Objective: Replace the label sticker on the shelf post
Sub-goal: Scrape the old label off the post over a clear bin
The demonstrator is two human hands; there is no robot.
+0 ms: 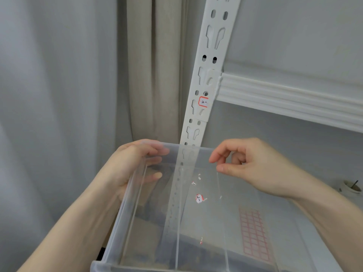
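A white perforated shelf post (211, 61) leans up the middle of the view. A small red-bordered label sticker (203, 102) with handwriting sits on it. My left hand (135, 163) grips the far left corner of a clear plastic box (135, 203) held in front of the post. Torn sticker scraps (199, 198) lie inside the box. My right hand (253, 165) hovers over the box's far right rim with thumb and forefinger pinched together; whether a scrap sits between them cannot be made out. A sheet of red-bordered blank labels (254, 234) shows through the box.
Beige curtains (155, 65) hang left of the post, with a grey sheer drape further left. A white shelf beam (290, 99) runs right from the post. A small white cup (350, 186) stands on the lower shelf at the right edge.
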